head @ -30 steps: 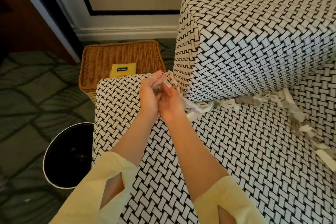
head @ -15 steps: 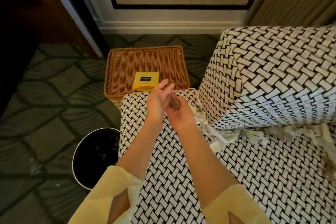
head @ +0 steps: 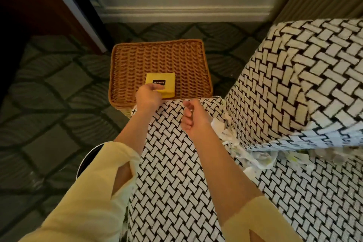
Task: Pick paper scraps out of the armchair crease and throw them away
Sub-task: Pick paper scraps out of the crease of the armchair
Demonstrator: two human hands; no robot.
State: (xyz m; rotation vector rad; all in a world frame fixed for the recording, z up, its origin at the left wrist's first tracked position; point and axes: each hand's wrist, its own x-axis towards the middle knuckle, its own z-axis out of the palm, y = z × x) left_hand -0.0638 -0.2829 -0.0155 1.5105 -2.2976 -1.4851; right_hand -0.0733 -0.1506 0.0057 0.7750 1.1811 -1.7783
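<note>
Black-and-white woven armchair (head: 172, 163) on green patterned carpet (head: 49, 104), brown wicker basket (head: 157, 42) at 12 o'clock; white paper scraps (head: 255, 160) in the crease (head: 294, 151) at 3 o'clock. Parted since earlier: left hand (head: 148, 97) curled, contents hidden; right hand (head: 194, 118) fisted empty.

Torn white paper scraps (head: 253, 158), crumpled and some tinged yellow, lie heaped in the crease of a black-and-white basketweave armchair (head: 172, 163). They sit where the upright padded block meets the seat, running from centre toward 3 o'clock. A round black waste bin (head: 89, 158) stands on the floor at 8 o'clock, mostly hidden.
</note>
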